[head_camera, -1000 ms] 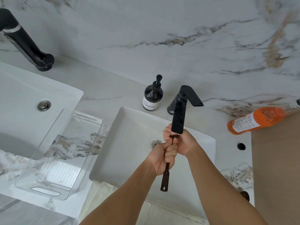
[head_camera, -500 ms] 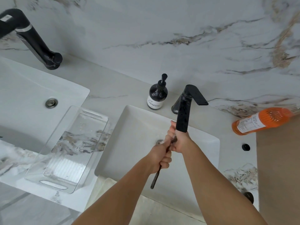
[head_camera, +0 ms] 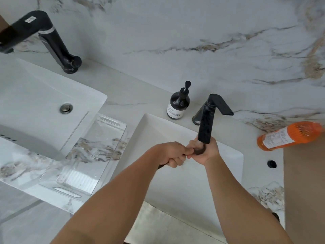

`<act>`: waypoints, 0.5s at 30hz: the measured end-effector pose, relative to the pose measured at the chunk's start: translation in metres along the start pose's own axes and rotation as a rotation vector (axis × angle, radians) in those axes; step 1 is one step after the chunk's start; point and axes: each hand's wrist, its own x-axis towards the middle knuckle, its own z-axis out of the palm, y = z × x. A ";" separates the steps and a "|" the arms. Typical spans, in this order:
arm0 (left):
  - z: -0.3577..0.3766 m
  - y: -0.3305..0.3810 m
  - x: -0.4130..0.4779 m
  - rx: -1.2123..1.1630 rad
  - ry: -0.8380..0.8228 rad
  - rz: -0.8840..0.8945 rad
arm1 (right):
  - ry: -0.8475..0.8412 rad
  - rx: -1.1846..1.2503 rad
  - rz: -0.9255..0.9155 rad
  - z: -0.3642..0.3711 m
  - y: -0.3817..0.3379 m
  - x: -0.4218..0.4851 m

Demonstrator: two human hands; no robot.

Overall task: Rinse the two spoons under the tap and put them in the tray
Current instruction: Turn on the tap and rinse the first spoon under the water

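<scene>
Both hands meet under the spout of the black tap [head_camera: 205,124] over the white right basin [head_camera: 158,127]. My left hand [head_camera: 173,154] is closed around the handle of a dark spoon [head_camera: 199,151]; only a bit of the handle end shows below the fist. My right hand [head_camera: 204,152] cups the spoon's dark bowl right under the spout. The clear plastic tray [head_camera: 112,121] lies on the counter between the two basins, to the left of my hands. A second spoon is not visible.
A black soap pump bottle [head_camera: 178,106] stands behind the basin. An orange bottle [head_camera: 288,135] lies on its side at the right. A second basin [head_camera: 35,95] with its own black tap [head_camera: 58,48] is at the left. A brown board [head_camera: 304,191] covers the right edge.
The spoon has turned from pointing down toward me to lying nearly flat, its handle now mostly hidden in my left fist. The view has shifted left.
</scene>
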 end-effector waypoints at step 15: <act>0.033 0.002 0.036 -0.380 0.189 0.210 | -0.104 -0.330 -0.167 -0.031 -0.008 -0.046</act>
